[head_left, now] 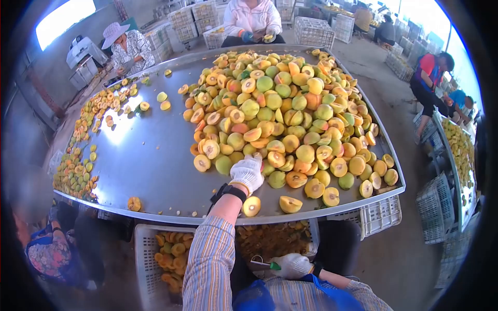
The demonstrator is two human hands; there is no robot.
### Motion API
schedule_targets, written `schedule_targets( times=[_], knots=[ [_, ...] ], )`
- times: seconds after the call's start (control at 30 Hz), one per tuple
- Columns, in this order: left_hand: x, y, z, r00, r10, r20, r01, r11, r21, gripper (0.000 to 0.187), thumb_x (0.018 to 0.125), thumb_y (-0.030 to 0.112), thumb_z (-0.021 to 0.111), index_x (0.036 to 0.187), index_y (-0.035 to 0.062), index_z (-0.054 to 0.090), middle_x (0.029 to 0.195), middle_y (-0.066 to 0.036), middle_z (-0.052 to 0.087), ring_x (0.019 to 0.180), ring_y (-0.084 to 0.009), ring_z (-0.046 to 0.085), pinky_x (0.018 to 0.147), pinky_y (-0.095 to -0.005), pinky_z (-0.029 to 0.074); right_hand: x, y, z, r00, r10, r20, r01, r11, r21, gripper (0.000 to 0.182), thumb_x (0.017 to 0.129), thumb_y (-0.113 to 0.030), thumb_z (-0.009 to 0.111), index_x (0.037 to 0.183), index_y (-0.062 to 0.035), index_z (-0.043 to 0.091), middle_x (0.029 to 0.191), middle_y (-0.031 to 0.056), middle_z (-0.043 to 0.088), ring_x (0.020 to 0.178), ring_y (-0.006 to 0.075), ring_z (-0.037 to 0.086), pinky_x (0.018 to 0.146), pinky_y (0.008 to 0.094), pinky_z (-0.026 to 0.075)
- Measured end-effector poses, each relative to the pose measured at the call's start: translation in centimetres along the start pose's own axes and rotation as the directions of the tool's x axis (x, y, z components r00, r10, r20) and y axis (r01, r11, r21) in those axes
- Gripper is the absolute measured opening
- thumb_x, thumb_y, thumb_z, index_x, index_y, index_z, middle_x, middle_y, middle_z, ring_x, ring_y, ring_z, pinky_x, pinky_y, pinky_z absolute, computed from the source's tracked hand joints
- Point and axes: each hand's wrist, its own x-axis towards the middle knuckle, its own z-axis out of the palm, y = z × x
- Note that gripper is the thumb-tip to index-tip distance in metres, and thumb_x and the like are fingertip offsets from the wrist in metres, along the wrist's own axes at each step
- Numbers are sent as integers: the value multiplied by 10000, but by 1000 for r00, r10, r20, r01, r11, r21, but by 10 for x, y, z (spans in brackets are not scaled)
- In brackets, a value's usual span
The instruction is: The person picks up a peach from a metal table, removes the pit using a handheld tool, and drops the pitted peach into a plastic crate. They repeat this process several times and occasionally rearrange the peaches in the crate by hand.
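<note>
My left hand, in a white glove, reaches onto the metal table and touches the near edge of a large heap of halved and whole peaches. Its fingertips are partly hidden among the fruit, and what they hold, if anything, cannot be made out. Down near my lap, my right hand, also gloved, is closed around the green handle of a small tool with a thin metal loop. Just below the left wrist, a peach half lies cut side up.
Below the table edge are a white crate of peach halves and a container of brownish scraps. More fruit lies along the table's left side. Co-workers sit around it, one opposite. Crates stand behind.
</note>
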Motion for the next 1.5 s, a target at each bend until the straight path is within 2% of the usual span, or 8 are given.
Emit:
schedule_targets(
  times=[0.1, 0.13, 0.2, 0.3, 0.73, 1.23, 1.3, 1.5],
  knots=[
    [-4, -23, 7, 995, 60, -83, -87, 917, -389, 560, 799, 309, 722, 1293, 87, 579, 1004, -158, 689, 909, -312, 695, 753, -429, 564, -13, -8, -9, 995, 6, -100, -3, 1000, 31, 295, 883, -364, 621, 993, -93, 661, 783, 179, 698, 704, 379, 691, 641, 486, 547],
    [-28, -9, -48, 956, -118, 269, 287, 579, -763, 498, 828, 286, 739, 1256, 76, 597, 867, -71, 681, 712, -191, 680, 609, -334, 554, -17, -15, -21, 984, 32, -176, -19, 997, 75, 291, 876, -359, 634, 993, -93, 660, 779, 177, 697, 698, 374, 691, 636, 483, 547],
    [-53, -19, -51, 979, -68, 194, 200, 93, -975, 415, 897, 290, 719, 1233, 79, 597, 885, -50, 645, 613, -140, 618, 515, -286, 501, -21, -25, -39, 963, 86, -256, -51, 989, 138, 308, 854, -355, 667, 1027, -100, 665, 773, 170, 695, 711, 361, 693, 646, 480, 550],
    [-107, -16, -68, 977, 15, 211, 180, -579, -795, 464, 999, 473, 544, 1220, 67, 589, 944, -108, 657, 664, -221, 644, 529, -310, 491, -28, -44, -64, 945, 154, -290, -93, 973, 211, 382, 866, -378, 670, 1154, -126, 673, 784, 160, 701, 738, 363, 696, 675, 471, 557],
    [-244, 60, -42, 977, -163, 139, 5, -631, -775, 563, 1013, 531, 459, 1129, 7, 630, 981, -194, 667, 880, -288, 659, 778, -408, 565, -56, -104, -89, 801, -113, -588, 41, 990, -134, 346, 831, -295, 695, 1117, -105, 653, 702, 131, 663, 627, 332, 666, 569, 436, 537],
    [-262, 98, -53, 898, -345, 272, 3, -615, -789, 617, 976, 593, 489, 964, 0, 657, 883, -161, 680, 836, -327, 680, 777, -444, 575, -51, -79, -66, 862, -67, -502, 25, 996, -90, 196, 772, -195, 683, 949, -117, 715, 712, 149, 668, 656, 352, 669, 605, 439, 549],
    [-265, 99, -55, 895, -368, 251, 32, -509, -860, 612, 975, 595, 491, 937, 8, 659, 867, -160, 677, 814, -327, 679, 760, -442, 574, -54, -78, -66, 910, -118, -398, 44, 981, -190, 337, 825, -411, 725, 983, -115, 708, 684, 117, 661, 610, 304, 667, 566, 403, 543],
    [-266, 94, -62, 977, -95, 191, 52, -762, -645, 624, 970, 609, 487, 781, 39, 657, 787, -166, 656, 700, -331, 645, 616, -409, 526, -53, -65, -50, 869, -300, -394, 404, 889, 214, 275, 840, -393, 728, 822, -122, 687, 659, 111, 638, 573, 304, 639, 522, 396, 522]
  ],
)
